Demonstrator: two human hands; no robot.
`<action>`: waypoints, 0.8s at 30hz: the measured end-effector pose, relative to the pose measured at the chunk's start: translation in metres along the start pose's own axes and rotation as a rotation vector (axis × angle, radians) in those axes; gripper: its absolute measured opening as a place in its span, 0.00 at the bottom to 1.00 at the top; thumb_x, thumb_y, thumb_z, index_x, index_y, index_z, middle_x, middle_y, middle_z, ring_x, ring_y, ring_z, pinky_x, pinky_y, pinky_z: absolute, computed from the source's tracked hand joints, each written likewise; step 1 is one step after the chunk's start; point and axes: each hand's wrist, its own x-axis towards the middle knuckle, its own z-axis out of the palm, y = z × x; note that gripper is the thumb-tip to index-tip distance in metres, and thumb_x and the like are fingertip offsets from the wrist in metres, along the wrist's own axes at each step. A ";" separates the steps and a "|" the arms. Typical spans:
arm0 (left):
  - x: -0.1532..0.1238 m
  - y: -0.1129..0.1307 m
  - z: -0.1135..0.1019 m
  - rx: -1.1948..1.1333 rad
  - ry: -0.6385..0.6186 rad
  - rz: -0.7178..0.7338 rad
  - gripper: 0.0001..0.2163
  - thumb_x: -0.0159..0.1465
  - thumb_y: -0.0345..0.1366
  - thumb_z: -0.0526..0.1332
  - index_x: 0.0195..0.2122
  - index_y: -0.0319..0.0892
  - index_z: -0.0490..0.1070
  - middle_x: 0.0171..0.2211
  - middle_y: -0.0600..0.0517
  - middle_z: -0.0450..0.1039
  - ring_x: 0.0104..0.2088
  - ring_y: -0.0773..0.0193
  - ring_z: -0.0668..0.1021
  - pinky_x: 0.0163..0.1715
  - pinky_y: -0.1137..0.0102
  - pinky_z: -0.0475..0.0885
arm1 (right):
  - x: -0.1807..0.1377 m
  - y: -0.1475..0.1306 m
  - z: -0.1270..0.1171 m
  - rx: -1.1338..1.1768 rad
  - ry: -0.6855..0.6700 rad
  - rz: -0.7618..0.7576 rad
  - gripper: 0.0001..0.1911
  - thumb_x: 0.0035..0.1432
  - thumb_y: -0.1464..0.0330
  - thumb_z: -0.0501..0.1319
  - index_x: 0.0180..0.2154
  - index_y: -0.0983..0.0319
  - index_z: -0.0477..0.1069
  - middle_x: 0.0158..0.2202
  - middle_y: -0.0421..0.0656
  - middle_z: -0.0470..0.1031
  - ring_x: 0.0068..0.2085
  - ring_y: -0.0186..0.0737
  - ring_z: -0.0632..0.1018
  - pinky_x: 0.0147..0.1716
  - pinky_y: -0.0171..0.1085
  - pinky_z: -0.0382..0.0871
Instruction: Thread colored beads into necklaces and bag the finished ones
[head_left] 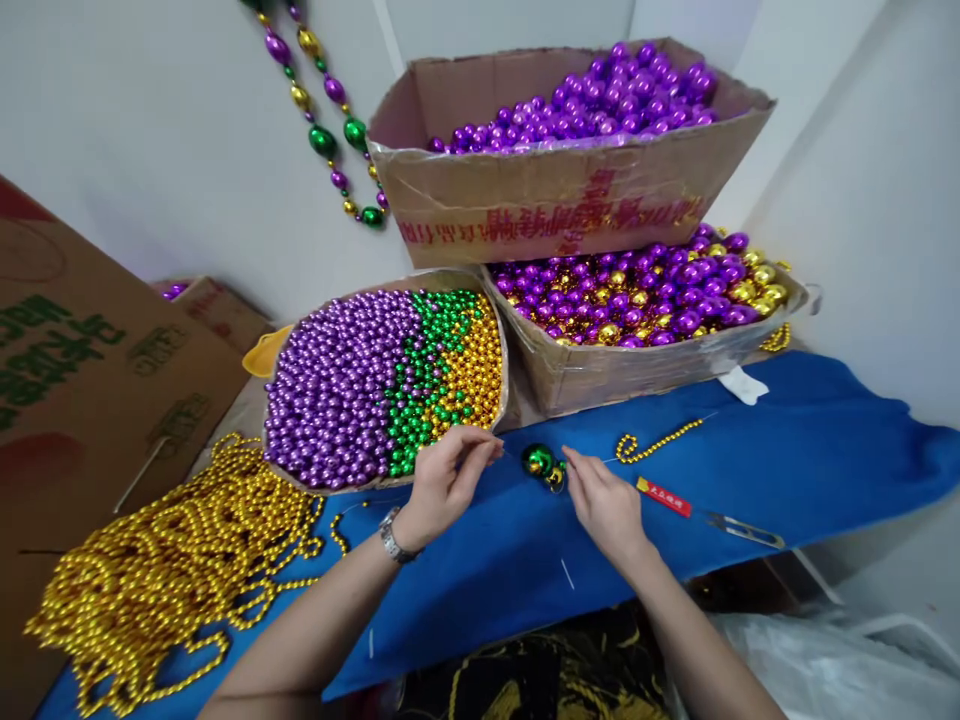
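Matt fabric first, the blue cloth (495, 580), with hardly a shine on it, and look, just over it a green ball (537, 460) gleaming mirror-smooth, like metallised plastic! Across the cloth's left end, gold bead strings (172, 570) flash a metallic gloss. Behind the cloth, an upper carton (465, 205) of dull brown cardboard under shiny clear tape, its purple beads (637, 95) slick as lacquer. Toward the cloth's right, snips (746, 530) in bright bare metal; below that end, crinkled translucent plastic sheeting (847, 660), glinting!
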 end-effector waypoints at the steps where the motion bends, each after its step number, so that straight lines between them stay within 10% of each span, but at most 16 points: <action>1: 0.003 0.001 0.002 0.007 -0.025 0.000 0.04 0.68 0.29 0.57 0.41 0.42 0.70 0.35 0.51 0.79 0.34 0.68 0.82 0.34 0.75 0.79 | 0.003 -0.005 0.000 0.114 0.008 -0.031 0.18 0.68 0.69 0.52 0.57 0.61 0.69 0.46 0.46 0.80 0.41 0.38 0.82 0.40 0.32 0.75; 7: 0.035 0.022 0.003 -0.120 -0.137 -0.074 0.04 0.68 0.34 0.58 0.39 0.40 0.70 0.32 0.50 0.78 0.31 0.69 0.81 0.31 0.76 0.78 | 0.016 -0.017 0.005 0.598 -0.003 -0.098 0.12 0.69 0.70 0.51 0.46 0.60 0.73 0.38 0.44 0.80 0.38 0.34 0.81 0.38 0.31 0.75; 11: 0.111 0.021 0.013 -0.228 -0.409 -0.035 0.14 0.71 0.43 0.51 0.44 0.40 0.70 0.36 0.46 0.79 0.34 0.64 0.81 0.32 0.71 0.77 | 0.018 -0.010 0.004 0.758 -0.004 0.012 0.11 0.68 0.70 0.53 0.43 0.61 0.74 0.33 0.41 0.79 0.29 0.30 0.79 0.30 0.29 0.74; 14: 0.192 -0.003 0.043 0.196 -0.373 0.085 0.15 0.70 0.42 0.53 0.48 0.37 0.70 0.39 0.43 0.78 0.38 0.61 0.80 0.39 0.66 0.74 | 0.016 -0.010 0.002 0.784 0.019 0.011 0.12 0.67 0.70 0.54 0.45 0.60 0.76 0.36 0.43 0.80 0.32 0.32 0.80 0.33 0.31 0.76; 17: 0.256 -0.029 0.082 0.797 -0.594 0.114 0.15 0.64 0.36 0.61 0.50 0.35 0.71 0.43 0.38 0.76 0.45 0.52 0.78 0.47 0.60 0.70 | 0.012 -0.012 0.001 0.806 0.006 -0.002 0.14 0.67 0.70 0.54 0.48 0.59 0.76 0.37 0.44 0.79 0.32 0.33 0.80 0.33 0.31 0.77; 24: 0.295 -0.042 0.120 0.970 -0.827 0.022 0.15 0.50 0.26 0.68 0.41 0.32 0.76 0.44 0.34 0.75 0.45 0.44 0.77 0.43 0.58 0.71 | 0.008 -0.010 -0.007 0.816 0.020 0.069 0.16 0.67 0.69 0.54 0.54 0.59 0.72 0.34 0.43 0.79 0.28 0.31 0.79 0.29 0.30 0.77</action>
